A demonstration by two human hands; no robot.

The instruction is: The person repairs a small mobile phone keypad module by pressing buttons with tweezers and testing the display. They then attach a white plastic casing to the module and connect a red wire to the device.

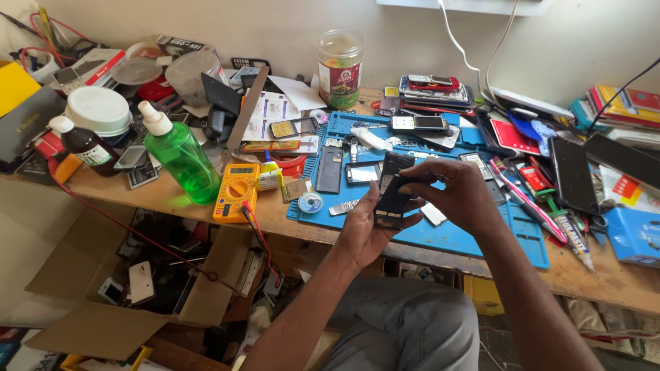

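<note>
Both my hands hold a small dark phone body (pixel 392 194) with its back open, above the front edge of a blue work mat (pixel 440 233). My left hand (pixel 362 230) cradles it from below, palm up. My right hand (pixel 454 194) grips its upper end from the right, fingers curled over the top. Loose phone parts lie on the mat behind: a dark battery cover (pixel 329 169), a small screen module (pixel 362 172) and a metal strip (pixel 343 206).
A yellow multimeter (pixel 236 190) with red lead and a green spray bottle (pixel 181 156) stand left of the mat. A solder coil (pixel 310 201), a clear jar (pixel 339 67), stacked phones (pixel 431 91), toothbrushes (pixel 524 196) and a tablet (pixel 572 176) crowd the wooden bench. An open cardboard box (pixel 103 288) sits below.
</note>
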